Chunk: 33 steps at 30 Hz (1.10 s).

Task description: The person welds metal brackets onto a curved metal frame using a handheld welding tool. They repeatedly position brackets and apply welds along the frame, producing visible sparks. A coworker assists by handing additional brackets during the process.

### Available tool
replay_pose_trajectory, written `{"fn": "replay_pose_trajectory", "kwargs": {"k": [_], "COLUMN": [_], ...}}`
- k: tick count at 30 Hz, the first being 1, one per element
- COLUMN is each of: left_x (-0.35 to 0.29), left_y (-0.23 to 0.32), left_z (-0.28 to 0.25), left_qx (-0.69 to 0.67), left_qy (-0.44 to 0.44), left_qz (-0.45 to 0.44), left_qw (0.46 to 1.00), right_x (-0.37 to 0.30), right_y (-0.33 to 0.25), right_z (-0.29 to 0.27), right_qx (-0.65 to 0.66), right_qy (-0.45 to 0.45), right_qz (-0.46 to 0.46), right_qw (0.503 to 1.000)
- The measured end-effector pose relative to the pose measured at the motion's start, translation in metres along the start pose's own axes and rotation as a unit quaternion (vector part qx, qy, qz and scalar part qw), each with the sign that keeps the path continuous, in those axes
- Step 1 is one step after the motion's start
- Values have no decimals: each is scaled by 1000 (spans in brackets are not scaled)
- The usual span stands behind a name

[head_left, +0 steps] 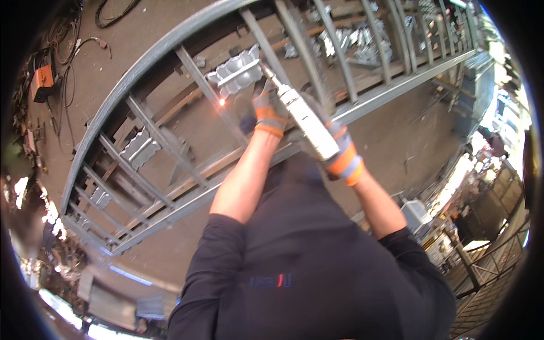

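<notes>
In a grey and orange glove, my right hand (344,152) is closed round the rear end of a long white cylindrical tool (306,120). The tool slants up and left, ending in a narrow metal tip, beside a silver wavy-edged metal piece (237,71). My left hand (268,110), in the same kind of glove, is beside the front of the tool, just below that piece. Its fingers are dark and blurred, so their grip cannot be made out. A small glowing orange-red spot (221,102) shows on a crossbar (195,71) left of the hand.
A long curved metal frame (127,73) with several crossbars spans the view before me. Another wavy metal piece (140,148) lies among its left bars. An orange box-shaped machine (42,83) with cables stands at far left. Scattered shiny metal pieces (362,45) lie beyond the frame.
</notes>
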<state>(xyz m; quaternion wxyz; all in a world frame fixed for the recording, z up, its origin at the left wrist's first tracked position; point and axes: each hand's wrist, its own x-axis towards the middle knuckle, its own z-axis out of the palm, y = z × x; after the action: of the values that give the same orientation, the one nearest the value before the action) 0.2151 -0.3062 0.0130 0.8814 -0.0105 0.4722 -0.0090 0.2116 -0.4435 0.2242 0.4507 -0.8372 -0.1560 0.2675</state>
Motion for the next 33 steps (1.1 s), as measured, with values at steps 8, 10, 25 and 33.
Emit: {"fn": "replay_pose_trajectory", "kwargs": {"k": [8,10,25,33], "left_x": [-21,-23,8,12], "left_y": [4,8,-3,-2], "left_z": [35,36,-3,-14], "left_qx": [35,11,55,202], "left_qy": [5,-22,-67,-27], "left_qz": [37,10,37,101], "left_qw": [999,1000,996,974], "right_x": [21,25,32,33], "right_y": [-18,-18,-11,-10], "right_z": [29,35,73,81], "right_qx": [-183,-169,-220,-239], "right_qy": [19,25,95,93], "right_qz": [37,14,46,79], "right_qw": [982,985,970,963]}}
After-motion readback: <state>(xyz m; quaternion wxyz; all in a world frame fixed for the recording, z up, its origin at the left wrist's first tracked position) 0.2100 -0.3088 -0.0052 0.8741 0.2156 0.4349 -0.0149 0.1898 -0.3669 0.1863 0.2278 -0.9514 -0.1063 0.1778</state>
